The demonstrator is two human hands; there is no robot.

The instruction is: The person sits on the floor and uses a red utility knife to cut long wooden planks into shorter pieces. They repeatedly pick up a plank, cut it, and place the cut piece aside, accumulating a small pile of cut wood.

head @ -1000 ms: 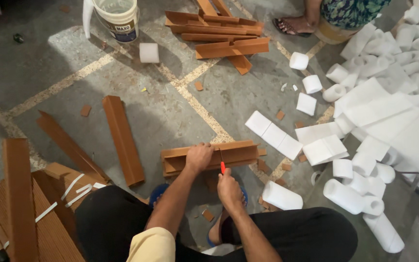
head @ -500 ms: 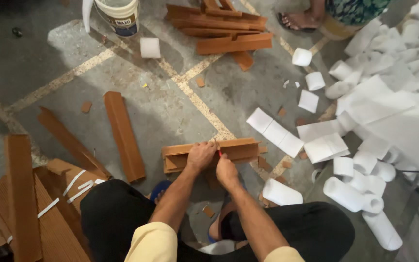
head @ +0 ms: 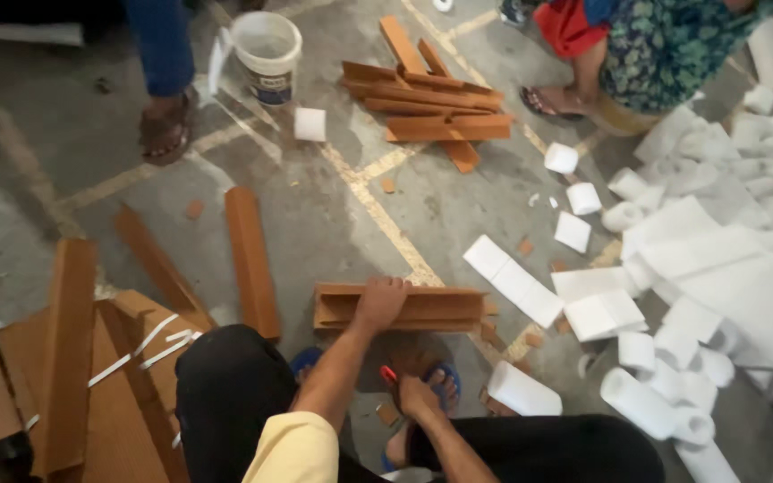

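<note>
My left hand (head: 379,302) presses down on a bundle of brown cardboard angle strips (head: 440,309) lying on the concrete floor in front of my knees. My right hand (head: 419,395) is drawn back near my blue sandal (head: 445,380), apart from the bundle, and is closed on a small red-handled cutter (head: 390,374). The cutter's blade is too small to make out.
A loose brown strip (head: 252,259) and a pile of cardboard (head: 64,376) lie to the left. White foam blocks and rolls (head: 673,295) cover the right. Farther off are a stack of strips (head: 431,98), a white bucket (head: 266,45), and two people's feet (head: 167,125) (head: 547,103).
My right hand has pulled back from the bundle toward my foot with the red cutter. My left hand has stayed on the bundle. The view has tilted up.
</note>
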